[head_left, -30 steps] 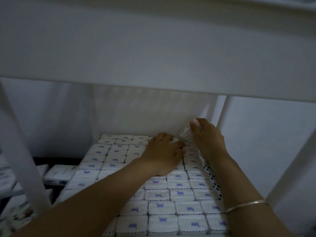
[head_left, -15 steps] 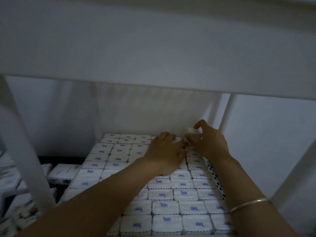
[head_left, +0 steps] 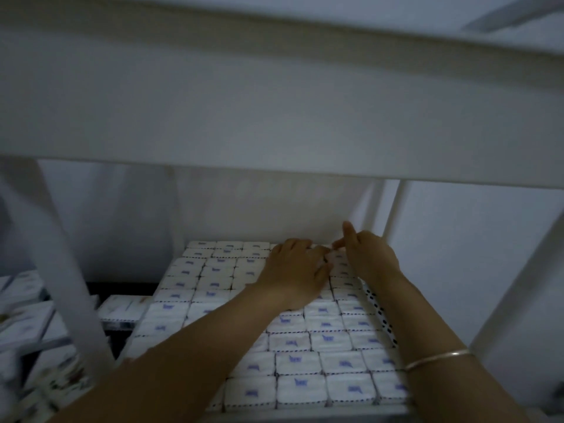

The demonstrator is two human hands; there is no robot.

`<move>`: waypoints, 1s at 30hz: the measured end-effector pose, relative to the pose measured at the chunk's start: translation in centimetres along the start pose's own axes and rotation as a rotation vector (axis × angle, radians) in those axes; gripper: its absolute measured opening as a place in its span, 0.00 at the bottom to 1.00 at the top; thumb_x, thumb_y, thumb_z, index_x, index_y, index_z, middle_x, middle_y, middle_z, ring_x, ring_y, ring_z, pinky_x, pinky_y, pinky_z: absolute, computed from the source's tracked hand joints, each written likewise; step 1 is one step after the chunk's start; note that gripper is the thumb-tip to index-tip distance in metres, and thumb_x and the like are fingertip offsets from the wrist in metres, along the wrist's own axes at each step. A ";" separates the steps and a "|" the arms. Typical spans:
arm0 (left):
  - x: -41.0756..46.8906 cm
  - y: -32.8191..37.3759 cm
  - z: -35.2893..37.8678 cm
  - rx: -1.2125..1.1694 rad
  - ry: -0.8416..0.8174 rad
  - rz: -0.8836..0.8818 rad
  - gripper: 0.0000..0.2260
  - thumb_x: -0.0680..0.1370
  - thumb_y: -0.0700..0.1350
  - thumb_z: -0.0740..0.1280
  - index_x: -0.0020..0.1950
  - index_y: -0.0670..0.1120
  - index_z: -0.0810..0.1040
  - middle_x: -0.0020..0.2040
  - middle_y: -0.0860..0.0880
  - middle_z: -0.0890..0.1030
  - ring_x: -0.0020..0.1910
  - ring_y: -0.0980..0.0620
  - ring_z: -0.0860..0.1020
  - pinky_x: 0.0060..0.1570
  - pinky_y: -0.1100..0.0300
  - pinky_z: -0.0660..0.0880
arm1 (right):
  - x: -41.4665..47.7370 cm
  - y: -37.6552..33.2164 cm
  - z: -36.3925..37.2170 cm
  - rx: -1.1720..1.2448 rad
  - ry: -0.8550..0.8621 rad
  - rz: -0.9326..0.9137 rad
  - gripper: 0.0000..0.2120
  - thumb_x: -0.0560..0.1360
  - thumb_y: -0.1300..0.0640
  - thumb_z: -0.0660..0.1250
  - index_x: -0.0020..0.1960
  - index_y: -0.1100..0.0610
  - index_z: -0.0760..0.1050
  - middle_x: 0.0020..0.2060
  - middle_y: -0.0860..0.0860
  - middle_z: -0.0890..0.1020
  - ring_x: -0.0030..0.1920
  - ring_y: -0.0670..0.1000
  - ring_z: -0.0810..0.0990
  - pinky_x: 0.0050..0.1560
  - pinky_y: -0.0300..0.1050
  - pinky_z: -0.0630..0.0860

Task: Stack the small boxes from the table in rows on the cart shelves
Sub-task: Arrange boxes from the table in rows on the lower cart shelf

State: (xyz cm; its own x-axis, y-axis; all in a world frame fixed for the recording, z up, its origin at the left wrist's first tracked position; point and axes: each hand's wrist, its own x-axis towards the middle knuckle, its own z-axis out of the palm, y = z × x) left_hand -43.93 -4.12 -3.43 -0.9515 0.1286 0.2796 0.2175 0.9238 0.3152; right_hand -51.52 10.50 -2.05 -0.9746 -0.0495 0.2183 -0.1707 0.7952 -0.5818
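Your left hand (head_left: 294,270) lies flat, palm down and fingers straight, on the small boxes (head_left: 305,361) in the back rows of the cart shelf (head_left: 305,418), much where it lay a second ago. Your right hand (head_left: 370,259) has come down. A second ago it pinched a loose box, tilted, above the far right corner, and half a second ago that box was nearly level there. Now the hand sits low on that corner beside the left one, its index finger (head_left: 348,232) sticking up and the other fingers bent toward the rows. The loose box no longer shows. It seems to lie under the right hand in the corner, but the dim, blurred view does not tell whether the fingers still pinch it. The rows fill the shelf from front edge to back, just under the upper shelf (head_left: 274,117). A bracelet (head_left: 436,360) circles your right forearm.
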 end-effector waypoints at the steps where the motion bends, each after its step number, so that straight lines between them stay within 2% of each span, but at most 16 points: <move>1: -0.1 0.1 -0.2 -0.060 0.053 0.001 0.18 0.83 0.52 0.55 0.73 0.53 0.67 0.71 0.51 0.69 0.70 0.50 0.65 0.70 0.54 0.60 | 0.2 0.0 0.1 0.048 -0.037 0.037 0.26 0.82 0.42 0.48 0.58 0.55 0.79 0.54 0.56 0.81 0.53 0.57 0.78 0.52 0.47 0.72; 3: -0.5 0.3 -1.0 -0.140 0.144 -0.015 0.16 0.82 0.49 0.57 0.69 0.51 0.70 0.68 0.51 0.73 0.65 0.51 0.69 0.66 0.56 0.65 | 0.8 -0.1 0.5 0.059 -0.198 0.163 0.27 0.82 0.43 0.48 0.71 0.59 0.68 0.68 0.62 0.71 0.66 0.61 0.71 0.66 0.53 0.68; 4: -0.8 0.4 -1.4 -0.170 0.165 -0.041 0.15 0.82 0.48 0.57 0.68 0.51 0.71 0.66 0.51 0.74 0.63 0.52 0.71 0.64 0.56 0.66 | 0.7 -0.4 0.6 0.069 -0.282 0.240 0.31 0.81 0.38 0.47 0.75 0.59 0.63 0.72 0.62 0.66 0.70 0.61 0.67 0.71 0.55 0.63; 5: -1.4 0.4 -1.9 -0.204 0.167 -0.077 0.14 0.82 0.48 0.57 0.67 0.52 0.71 0.65 0.51 0.74 0.62 0.52 0.71 0.62 0.56 0.67 | 0.6 -0.7 0.7 0.108 -0.350 0.304 0.36 0.78 0.33 0.47 0.76 0.57 0.61 0.74 0.60 0.63 0.72 0.60 0.64 0.73 0.56 0.60; 7: -3.0 0.5 -2.8 -0.259 0.142 -0.135 0.14 0.82 0.50 0.56 0.67 0.52 0.71 0.64 0.51 0.74 0.62 0.52 0.71 0.61 0.56 0.68 | -0.1 -1.1 0.6 0.218 -0.389 0.360 0.41 0.75 0.28 0.49 0.77 0.54 0.60 0.76 0.58 0.61 0.73 0.60 0.63 0.73 0.56 0.61; 10: -6.4 1.0 -4.4 -0.301 0.106 -0.138 0.15 0.82 0.50 0.57 0.68 0.51 0.71 0.66 0.50 0.74 0.64 0.52 0.71 0.63 0.60 0.67 | -2.2 -1.3 0.0 0.189 -0.305 0.353 0.41 0.76 0.30 0.51 0.78 0.57 0.54 0.77 0.58 0.58 0.74 0.60 0.61 0.73 0.56 0.60; 12: -9.3 1.8 -5.6 -0.336 0.106 -0.110 0.15 0.82 0.49 0.57 0.68 0.49 0.72 0.67 0.50 0.74 0.65 0.53 0.71 0.64 0.61 0.67 | -4.4 -2.1 -0.9 -0.010 -0.245 0.213 0.37 0.79 0.34 0.46 0.79 0.55 0.48 0.78 0.57 0.54 0.76 0.60 0.56 0.75 0.56 0.54; 14: -12.6 2.8 -6.9 -0.354 0.121 -0.079 0.14 0.82 0.48 0.58 0.66 0.49 0.74 0.65 0.52 0.76 0.63 0.55 0.73 0.62 0.62 0.68 | -7.8 -4.1 -1.6 -0.064 -0.203 0.012 0.32 0.81 0.38 0.46 0.79 0.54 0.47 0.78 0.55 0.55 0.76 0.58 0.56 0.75 0.53 0.53; 16: -16.3 3.6 -8.1 -0.377 0.135 -0.074 0.10 0.81 0.46 0.60 0.60 0.51 0.78 0.58 0.54 0.79 0.56 0.58 0.76 0.57 0.63 0.72 | -12.3 -6.4 -1.8 0.001 -0.190 -0.187 0.28 0.82 0.44 0.50 0.78 0.56 0.55 0.76 0.55 0.61 0.74 0.56 0.62 0.73 0.50 0.58; 18: -20.3 3.9 -9.1 -0.406 0.148 -0.110 0.08 0.79 0.45 0.62 0.50 0.53 0.80 0.48 0.58 0.82 0.45 0.61 0.78 0.47 0.65 0.74 | -17.4 -8.4 -1.4 0.038 -0.119 -0.376 0.21 0.82 0.49 0.57 0.72 0.57 0.67 0.70 0.56 0.70 0.69 0.55 0.69 0.67 0.47 0.65; 21: -26.8 3.1 -10.2 -0.414 0.190 -0.201 0.12 0.79 0.43 0.63 0.37 0.57 0.76 0.33 0.64 0.79 0.33 0.64 0.76 0.35 0.69 0.71 | -25.0 -10.7 -0.4 0.076 0.010 -0.591 0.13 0.78 0.57 0.64 0.61 0.56 0.76 0.58 0.53 0.78 0.60 0.55 0.74 0.58 0.50 0.71; 23: -31.1 2.2 -11.1 -0.427 0.214 -0.256 0.14 0.79 0.43 0.63 0.36 0.58 0.75 0.33 0.64 0.79 0.32 0.64 0.77 0.34 0.70 0.72 | -29.0 -12.0 0.1 0.118 0.002 -0.659 0.10 0.76 0.59 0.64 0.57 0.55 0.76 0.53 0.51 0.79 0.56 0.53 0.74 0.53 0.49 0.73; 26: -37.3 0.8 -13.0 -0.368 0.264 -0.329 0.11 0.80 0.47 0.64 0.40 0.59 0.78 0.39 0.63 0.80 0.36 0.61 0.79 0.34 0.65 0.75 | -33.3 -13.8 1.1 0.154 -0.122 -0.757 0.07 0.78 0.60 0.62 0.54 0.54 0.76 0.49 0.50 0.78 0.52 0.51 0.73 0.49 0.46 0.72; 28: -40.8 -0.6 -14.3 -0.294 0.320 -0.374 0.09 0.79 0.46 0.64 0.41 0.59 0.78 0.39 0.61 0.80 0.38 0.62 0.78 0.33 0.66 0.72 | -35.0 -15.2 1.9 0.118 -0.161 -0.832 0.08 0.79 0.58 0.62 0.56 0.54 0.76 0.49 0.50 0.78 0.53 0.51 0.73 0.50 0.46 0.72; 30: -43.5 -2.0 -15.3 -0.246 0.387 -0.434 0.10 0.79 0.43 0.65 0.43 0.58 0.78 0.40 0.60 0.80 0.39 0.64 0.77 0.33 0.66 0.70 | -36.1 -16.6 2.7 0.023 -0.168 -0.876 0.12 0.80 0.53 0.60 0.61 0.54 0.75 0.53 0.52 0.78 0.55 0.53 0.73 0.54 0.48 0.71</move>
State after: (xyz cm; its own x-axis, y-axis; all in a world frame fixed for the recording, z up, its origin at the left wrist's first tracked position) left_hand 0.39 -17.05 -2.30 -0.8266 -0.4216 0.3729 -0.0829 0.7465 0.6602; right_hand -13.95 -2.54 -2.41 -0.5013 -0.7231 0.4753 -0.8653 0.4181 -0.2764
